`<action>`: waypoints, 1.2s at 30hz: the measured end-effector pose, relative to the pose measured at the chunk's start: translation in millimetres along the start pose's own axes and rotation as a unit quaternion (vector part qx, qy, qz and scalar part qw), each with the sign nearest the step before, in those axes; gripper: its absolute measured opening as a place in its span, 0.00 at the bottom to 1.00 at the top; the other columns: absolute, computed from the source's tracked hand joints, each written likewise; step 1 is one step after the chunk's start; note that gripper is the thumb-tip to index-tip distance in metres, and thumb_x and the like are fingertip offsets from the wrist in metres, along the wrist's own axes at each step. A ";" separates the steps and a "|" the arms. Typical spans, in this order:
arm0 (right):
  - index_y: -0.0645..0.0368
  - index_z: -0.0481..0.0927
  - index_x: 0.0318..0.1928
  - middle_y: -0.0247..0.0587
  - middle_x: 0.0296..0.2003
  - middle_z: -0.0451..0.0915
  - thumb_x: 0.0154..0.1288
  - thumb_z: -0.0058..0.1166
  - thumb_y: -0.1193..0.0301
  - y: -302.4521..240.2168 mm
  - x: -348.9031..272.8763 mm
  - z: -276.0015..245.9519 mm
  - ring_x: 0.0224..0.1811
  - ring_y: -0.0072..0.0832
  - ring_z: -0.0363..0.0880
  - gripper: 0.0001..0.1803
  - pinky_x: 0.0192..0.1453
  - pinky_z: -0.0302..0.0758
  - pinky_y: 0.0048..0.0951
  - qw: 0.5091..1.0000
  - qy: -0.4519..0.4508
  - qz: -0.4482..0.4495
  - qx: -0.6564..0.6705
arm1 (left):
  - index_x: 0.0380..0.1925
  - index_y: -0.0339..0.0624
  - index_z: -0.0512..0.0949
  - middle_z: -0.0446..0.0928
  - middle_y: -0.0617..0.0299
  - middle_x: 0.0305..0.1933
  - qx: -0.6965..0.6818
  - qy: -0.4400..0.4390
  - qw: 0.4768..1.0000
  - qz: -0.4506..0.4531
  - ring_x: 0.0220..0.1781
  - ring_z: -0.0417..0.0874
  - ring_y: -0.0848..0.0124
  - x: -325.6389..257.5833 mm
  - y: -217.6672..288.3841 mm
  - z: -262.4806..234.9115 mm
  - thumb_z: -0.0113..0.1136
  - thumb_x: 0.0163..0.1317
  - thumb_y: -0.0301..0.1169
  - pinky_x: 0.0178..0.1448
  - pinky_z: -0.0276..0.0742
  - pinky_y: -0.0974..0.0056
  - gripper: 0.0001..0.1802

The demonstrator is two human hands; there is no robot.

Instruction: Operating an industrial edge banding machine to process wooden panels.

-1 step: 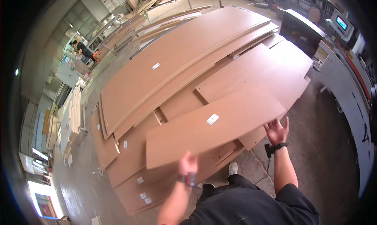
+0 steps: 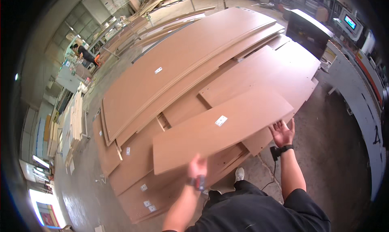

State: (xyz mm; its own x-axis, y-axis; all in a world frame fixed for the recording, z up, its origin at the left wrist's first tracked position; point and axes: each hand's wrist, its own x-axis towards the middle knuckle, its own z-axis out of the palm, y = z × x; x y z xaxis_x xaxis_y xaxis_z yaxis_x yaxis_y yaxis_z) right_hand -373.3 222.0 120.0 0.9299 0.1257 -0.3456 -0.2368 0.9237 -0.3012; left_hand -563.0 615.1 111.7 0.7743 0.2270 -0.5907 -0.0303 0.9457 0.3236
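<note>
A long brown board (image 2: pixel 190 138) with a small white label lies tilted over a broad stack of similar boards (image 2: pixel 178 41). At its near edge, left of my body, is my left hand (image 2: pixel 197 167), smeared by motion, its fingers going under the edge. My right hand (image 2: pixel 282 134) holds the board's right near corner from below. Its palm faces up, the thumb stands away and the fingertips are partly hidden by the board. Dark bands circle both wrists.
A grey machine bed (image 2: pixel 352 106) with a lit screen (image 2: pixel 350 22) runs along the right. Stacked wood strips (image 2: pixel 73 122) stand at the left, and another person (image 2: pixel 85 53) bends over a bench at the far left. A cable (image 2: pixel 272 179) trails near my shoe (image 2: pixel 240 174).
The board's left end and my left hand have shifted slightly right over the stack. My right hand stays at the board's right corner.
</note>
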 end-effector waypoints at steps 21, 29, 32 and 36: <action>0.59 0.75 0.62 0.46 0.67 0.72 0.65 0.59 0.53 138.3 19.5 16.5 0.73 0.42 0.64 0.31 0.75 0.61 0.46 0.282 -0.080 -0.234 -0.927 | 0.53 0.39 0.75 0.84 0.54 0.47 0.272 -0.017 0.961 -0.045 0.43 0.86 0.70 -103.5 31.6 -74.5 0.55 0.75 0.35 0.47 0.84 0.64 0.14; 0.64 0.83 0.52 0.35 0.44 0.86 0.74 0.54 0.60 442.4 -98.8 133.6 0.46 0.23 0.83 0.19 0.51 0.77 0.28 0.623 -0.322 0.234 -0.674 | 0.45 0.42 0.79 0.85 0.57 0.40 0.154 0.203 0.954 0.158 0.37 0.86 0.69 -170.1 141.9 -207.3 0.59 0.72 0.36 0.42 0.83 0.63 0.10; 0.62 0.83 0.52 0.38 0.48 0.85 0.76 0.51 0.56 566.0 -130.6 152.5 0.49 0.26 0.82 0.21 0.53 0.77 0.30 0.591 -0.371 0.353 -0.624 | 0.43 0.43 0.79 0.84 0.60 0.38 0.146 0.228 0.943 0.191 0.36 0.85 0.71 -191.1 167.0 -238.4 0.59 0.72 0.37 0.41 0.82 0.64 0.10; 0.61 0.79 0.57 0.41 0.56 0.82 0.75 0.50 0.53 731.3 -155.7 159.0 0.56 0.31 0.79 0.25 0.57 0.76 0.35 0.570 -0.363 0.446 -0.587 | 0.42 0.39 0.78 0.84 0.59 0.37 0.116 0.244 0.941 0.201 0.34 0.83 0.73 -232.2 189.2 -275.9 0.58 0.73 0.39 0.41 0.80 0.66 0.13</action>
State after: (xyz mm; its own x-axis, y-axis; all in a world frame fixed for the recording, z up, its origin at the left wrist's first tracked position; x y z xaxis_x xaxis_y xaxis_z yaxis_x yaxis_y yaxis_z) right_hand -646.5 935.5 94.7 0.0623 0.8662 -0.4958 -0.3354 -0.4497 -0.8278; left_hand -922.9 805.5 106.1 0.3448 0.6895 -0.6369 -0.0762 0.6969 0.7131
